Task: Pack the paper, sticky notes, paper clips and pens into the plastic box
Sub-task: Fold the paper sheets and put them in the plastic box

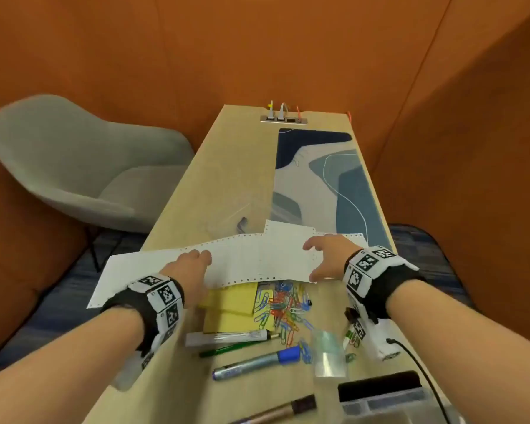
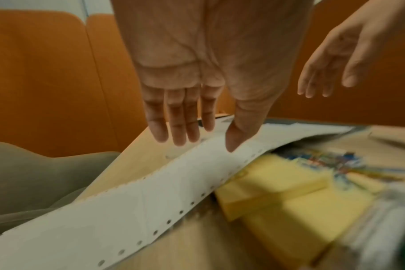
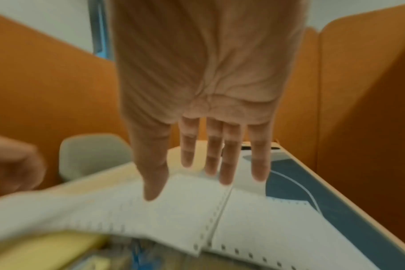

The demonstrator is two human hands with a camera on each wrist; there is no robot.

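Nothing packed yet. Paper point(image 1: 251, 258) lies unfolded on the table point(image 1: 181, 209); sticky notes point(image 1: 230, 304), paper clips point(image 1: 283, 307) and pens point(image 1: 254, 362) sit just nearer than it. Left hand point(image 1: 190, 270) and right hand point(image 1: 325, 255) spread above the paper, gripping nothing. Plastic box point(image 1: 386, 402) well nearer, its inside unseen.

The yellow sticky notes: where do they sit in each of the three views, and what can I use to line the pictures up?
Head: the yellow sticky notes lie low centre, just below the near edge of the perforated paper.
Left wrist: lower right, right of the paper's punched edge.
Right wrist: bottom left corner, blurred, below the paper.
Shared landmark: the paper's row of punched holes, seen in all three views.
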